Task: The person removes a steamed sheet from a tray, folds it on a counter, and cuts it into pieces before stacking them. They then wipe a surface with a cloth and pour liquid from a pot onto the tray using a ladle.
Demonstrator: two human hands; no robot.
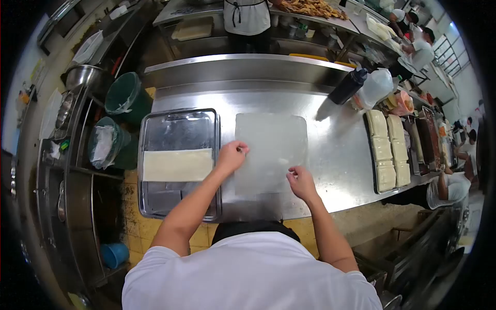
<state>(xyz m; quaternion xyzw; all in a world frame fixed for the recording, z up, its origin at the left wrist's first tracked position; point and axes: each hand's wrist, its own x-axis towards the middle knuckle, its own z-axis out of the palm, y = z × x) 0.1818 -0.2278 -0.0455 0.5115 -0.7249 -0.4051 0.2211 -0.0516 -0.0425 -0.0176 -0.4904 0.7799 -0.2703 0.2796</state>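
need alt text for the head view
A person's left hand and right hand near opposite sides of a pale sheet on a metal table. To the left is a tray holding a pale strip; to the right, a dark bottle and pale squares.

Arms (pixel 194 209) forward, 2 hands (pixel 231 157) apart, fingers (pixel 241 146) apparently curled.

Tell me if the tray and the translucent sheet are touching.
Apart: the head view shows metal tabletop between the tray and the translucent sheet, beyond the left hand.

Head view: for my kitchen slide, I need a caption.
Left hand and right hand at opposite sides of a translucent sheet on a table, beside a tray holding a pale strip.
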